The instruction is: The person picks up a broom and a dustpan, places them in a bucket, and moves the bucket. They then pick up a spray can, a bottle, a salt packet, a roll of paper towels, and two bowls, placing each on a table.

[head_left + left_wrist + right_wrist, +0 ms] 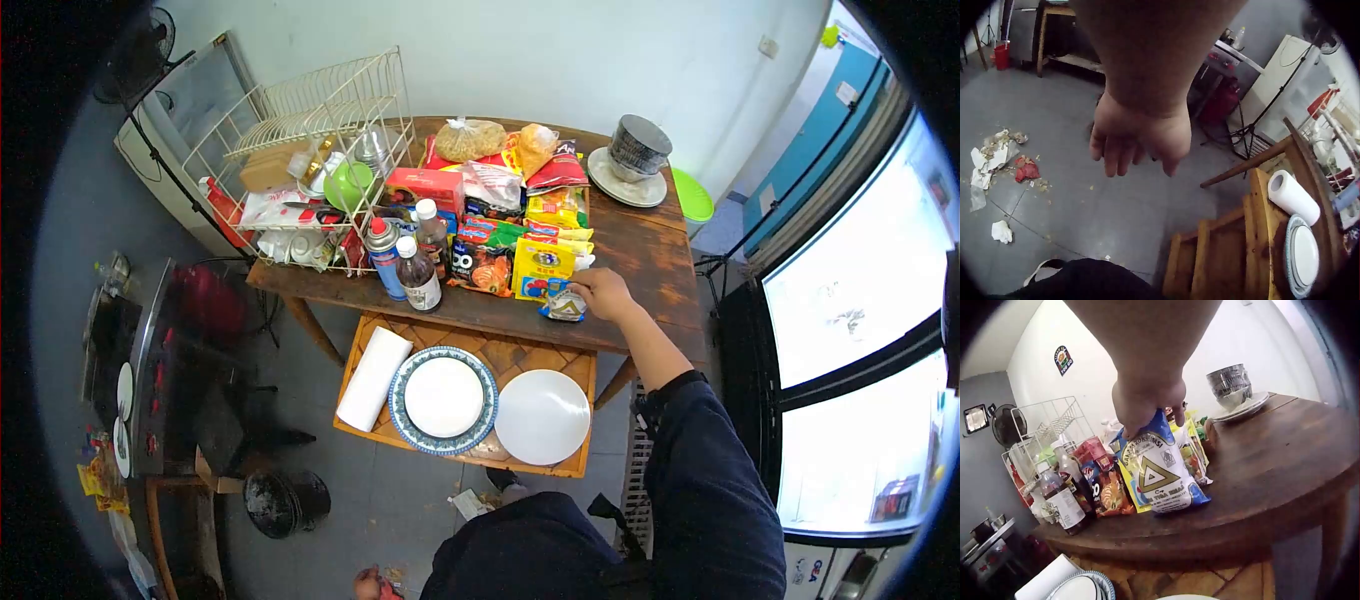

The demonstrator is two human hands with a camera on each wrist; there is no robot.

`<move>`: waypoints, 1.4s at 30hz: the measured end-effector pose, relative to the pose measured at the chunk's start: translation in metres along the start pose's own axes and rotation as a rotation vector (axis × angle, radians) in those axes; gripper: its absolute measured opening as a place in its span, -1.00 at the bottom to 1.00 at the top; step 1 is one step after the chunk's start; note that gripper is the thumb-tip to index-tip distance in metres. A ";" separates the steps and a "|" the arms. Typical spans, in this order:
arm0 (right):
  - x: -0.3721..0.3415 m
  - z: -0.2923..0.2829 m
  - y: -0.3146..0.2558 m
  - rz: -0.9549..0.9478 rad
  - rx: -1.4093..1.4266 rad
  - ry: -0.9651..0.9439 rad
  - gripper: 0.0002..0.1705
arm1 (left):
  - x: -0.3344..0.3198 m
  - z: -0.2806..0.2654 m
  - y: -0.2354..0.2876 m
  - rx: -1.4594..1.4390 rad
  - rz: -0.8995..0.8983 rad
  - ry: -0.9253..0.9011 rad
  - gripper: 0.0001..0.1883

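Left hand (pixel 1141 134) idle; blue-and-white packet (pixel 1163 472) pinched by the right hand (pixel 1145 403).
Left fingers hang loose, holding nothing; rightward, the packet is upright near the table's (pixel 1260 465) front edge, right fingers pinching its top. Probably soft, dense, slightly slippery; the narrow top suits a pinch.

Blue-and-white bag (pixel 1163 469), centre of the right wrist view: curved heading "GARAM KONSUMSI"; below a triangle emblem, "Cap", then "TIGA" with the following word unclear. Wall sticker (pixel 1063 360), 10 o'clock in that view: lower line apparently "YOU GO", upper lettering too small. Dark noodle packet (pixel 1110 490), 8 o'clock: large white characters ending in O or zero. White appliance (pixel 808 556), 4 o'clock in the head view: blue letters, apparently "GEA". Brown bottle (pixel 1069 511), 8 o'clock in the right wrist view: label print illegible.
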State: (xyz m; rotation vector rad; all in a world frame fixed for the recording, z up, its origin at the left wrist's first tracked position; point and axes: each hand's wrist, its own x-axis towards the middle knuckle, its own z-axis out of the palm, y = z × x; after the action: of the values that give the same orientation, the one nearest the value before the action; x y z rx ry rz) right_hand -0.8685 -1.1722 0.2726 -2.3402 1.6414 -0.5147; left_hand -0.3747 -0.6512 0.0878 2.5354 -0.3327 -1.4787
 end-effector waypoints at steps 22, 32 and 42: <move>-0.058 0.020 -0.048 -0.250 -0.005 0.553 -0.82 | -0.018 0.030 -0.059 -0.084 0.014 0.076 -0.66; -0.236 0.069 -0.223 -0.476 0.400 -0.089 -0.93 | -0.087 0.116 -0.323 0.551 0.287 0.288 -0.64; -0.323 0.211 -0.263 -0.424 -0.135 -0.954 -0.90 | -0.209 0.298 -0.533 -0.282 -0.404 0.301 -0.65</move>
State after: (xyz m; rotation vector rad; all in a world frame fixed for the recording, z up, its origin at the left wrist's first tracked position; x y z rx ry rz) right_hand -0.6554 -0.7804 0.1342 -2.4056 0.7569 0.6044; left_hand -0.6823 -0.0960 -0.0283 2.6278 0.4254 -1.1216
